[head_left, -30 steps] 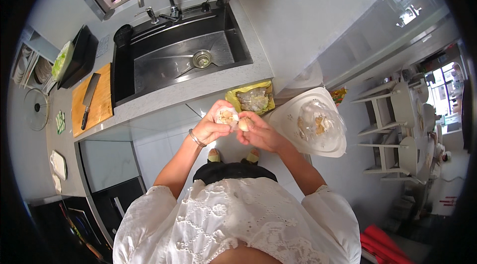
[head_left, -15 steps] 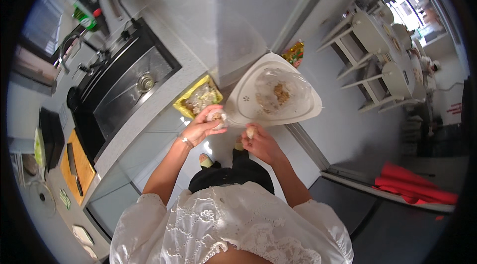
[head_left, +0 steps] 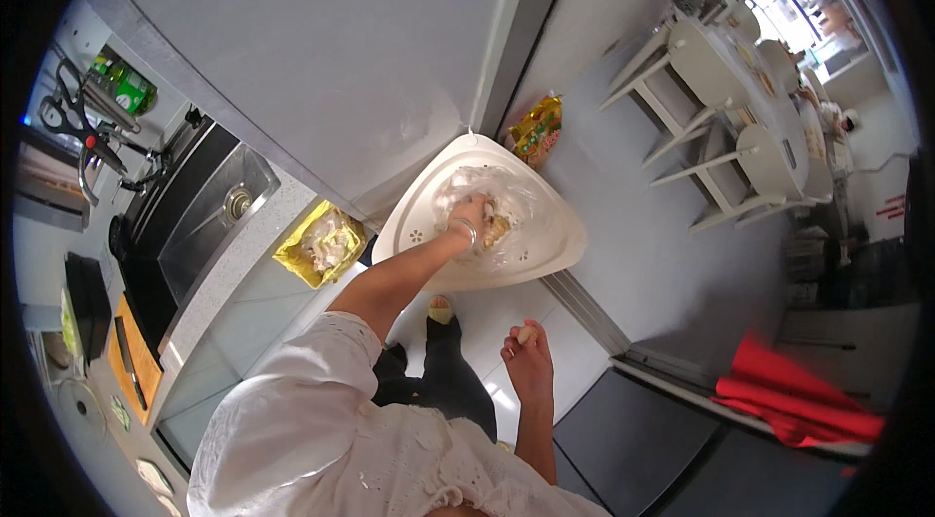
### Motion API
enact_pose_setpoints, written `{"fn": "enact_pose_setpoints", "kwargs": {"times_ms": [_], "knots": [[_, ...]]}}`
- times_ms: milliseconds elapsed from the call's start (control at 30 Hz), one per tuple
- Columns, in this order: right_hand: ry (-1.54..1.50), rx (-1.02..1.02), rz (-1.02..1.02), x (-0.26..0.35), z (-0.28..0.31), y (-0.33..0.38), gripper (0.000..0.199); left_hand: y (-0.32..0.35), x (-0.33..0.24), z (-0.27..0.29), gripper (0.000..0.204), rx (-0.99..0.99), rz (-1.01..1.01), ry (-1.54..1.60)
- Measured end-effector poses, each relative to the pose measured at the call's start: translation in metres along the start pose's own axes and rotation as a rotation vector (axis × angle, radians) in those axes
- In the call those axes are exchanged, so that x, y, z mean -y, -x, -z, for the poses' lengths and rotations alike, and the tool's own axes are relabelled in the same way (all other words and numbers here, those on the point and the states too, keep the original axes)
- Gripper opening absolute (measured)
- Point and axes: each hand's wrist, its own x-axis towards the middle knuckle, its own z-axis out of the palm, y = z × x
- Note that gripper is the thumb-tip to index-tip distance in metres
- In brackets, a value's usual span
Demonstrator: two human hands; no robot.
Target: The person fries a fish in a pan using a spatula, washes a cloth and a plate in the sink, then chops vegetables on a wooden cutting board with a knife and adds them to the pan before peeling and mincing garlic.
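My left hand reaches down into a clear plastic bag on a white triangular shelf. Its fingers are partly hidden among the bag's contents, so their grip does not show. Pale pieces and yellowish-brown bits lie in the bag around the fingers. My right hand, raised in front of the shelf over the floor, is closed on a small pale piece that looks like a garlic clove. Left of the shelf is a yellow-lined container holding whitish scraps.
A black sink is set in the counter at left, with a knife on a wooden board. A yellow package stands behind the shelf. White chairs and a red cloth are at right.
My left hand has moved from beside the yellow-lined container into the bag; the whitish bulb-like thing it held no longer shows in it. My right hand has drawn back, still holding the pale piece.
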Motion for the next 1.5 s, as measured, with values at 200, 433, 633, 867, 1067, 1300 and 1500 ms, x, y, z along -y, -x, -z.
{"fn": "enact_pose_setpoints", "kwargs": {"times_ms": [200,433,633,867,1067,1300,1500], "knots": [[0.225,0.18,-0.061,0.011,-0.008,-0.04,0.032,0.045,0.014,-0.004,0.034,-0.044,-0.36,0.137],[0.853,0.607,-0.421,-0.075,-0.09,-0.093,0.029,0.214,0.057,0.104,0.048,0.171,0.217,1.384],[0.98,0.814,-0.596,-0.22,-0.173,-0.085,0.025,0.326,0.127,0.165,0.04,-0.363,0.068,1.461],[1.441,1.213,-0.269,-0.395,-0.234,-0.043,0.015,0.453,0.246,0.196,0.034,-0.805,0.057,1.582],[1.418,1.36,0.017,-0.488,-0.298,-0.012,0.015,0.512,0.293,0.266,0.029,-0.949,0.006,1.801],[1.333,1.193,0.288,-0.53,-0.359,-0.061,0.008,0.487,0.365,0.308,0.025,-1.045,-0.021,2.022],[2.131,1.316,0.864,-0.564,-0.384,-0.189,0.009,0.461,0.406,0.36,0.022,-0.937,0.17,2.048]]}}
